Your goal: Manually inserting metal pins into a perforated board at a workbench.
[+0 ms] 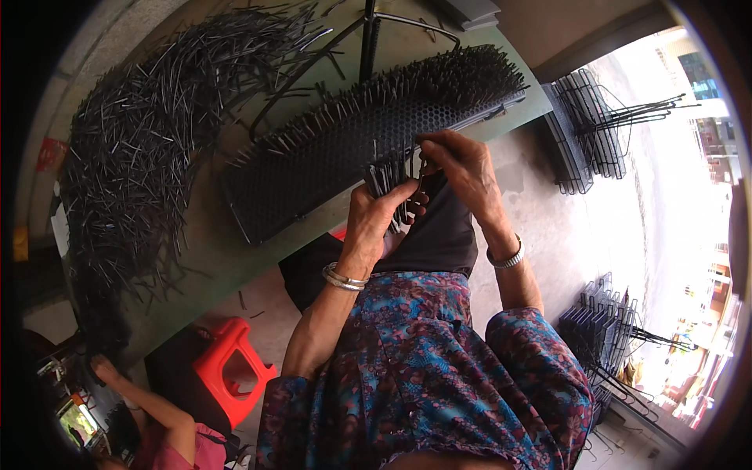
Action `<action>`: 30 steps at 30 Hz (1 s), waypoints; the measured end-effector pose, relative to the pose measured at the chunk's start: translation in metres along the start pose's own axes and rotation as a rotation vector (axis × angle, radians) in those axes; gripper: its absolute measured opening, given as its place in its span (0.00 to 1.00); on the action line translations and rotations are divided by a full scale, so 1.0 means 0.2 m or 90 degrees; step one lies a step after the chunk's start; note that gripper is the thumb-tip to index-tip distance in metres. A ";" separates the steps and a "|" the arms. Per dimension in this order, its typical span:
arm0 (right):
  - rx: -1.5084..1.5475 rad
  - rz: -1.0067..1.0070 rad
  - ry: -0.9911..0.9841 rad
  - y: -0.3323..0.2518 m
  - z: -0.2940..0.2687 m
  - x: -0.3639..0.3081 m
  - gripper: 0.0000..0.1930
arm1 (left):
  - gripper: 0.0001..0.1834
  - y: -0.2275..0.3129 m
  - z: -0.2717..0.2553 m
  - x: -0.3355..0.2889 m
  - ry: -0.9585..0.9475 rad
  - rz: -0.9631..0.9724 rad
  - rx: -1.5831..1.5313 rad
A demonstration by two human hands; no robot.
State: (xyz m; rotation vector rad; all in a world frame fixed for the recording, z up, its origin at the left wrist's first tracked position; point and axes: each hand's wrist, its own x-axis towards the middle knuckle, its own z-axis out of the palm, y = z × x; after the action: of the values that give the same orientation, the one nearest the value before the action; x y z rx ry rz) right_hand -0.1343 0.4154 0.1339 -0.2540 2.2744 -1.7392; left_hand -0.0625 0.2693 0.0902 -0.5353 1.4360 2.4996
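Note:
My left hand (pixel 372 210) is closed round a bundle of thin dark rods (pixel 383 178), its thumb lying across them. Just right of the bundle, my right hand (pixel 468 168) pinches one thin dark rod (pixel 423 166) between thumb and forefinger. Beyond both hands lies a black tray with a honeycomb of holes (pixel 301 180), tilted across the table. Many short rods (pixel 478 74) stand upright in its far rows, densest at the right end. The nearer holes show no rods.
A large heap of loose dark rods (pixel 145 137) covers the table's left side. A black metal frame (pixel 368 39) rises behind the tray. A red plastic stool (pixel 233 372) stands at lower left, near another person's arm (pixel 153 403). Wire racks (pixel 591 129) stand at right.

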 end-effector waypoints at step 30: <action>0.077 0.051 -0.062 0.03 -0.03 0.01 0.12 | 0.13 0.07 -0.05 -0.03 -0.093 -0.038 0.043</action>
State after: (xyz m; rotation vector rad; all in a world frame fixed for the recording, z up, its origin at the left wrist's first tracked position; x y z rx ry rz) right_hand -0.1383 0.4211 0.1287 -0.2147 2.0731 -1.7753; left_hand -0.0599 0.2541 0.0987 -0.3696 1.4220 2.3813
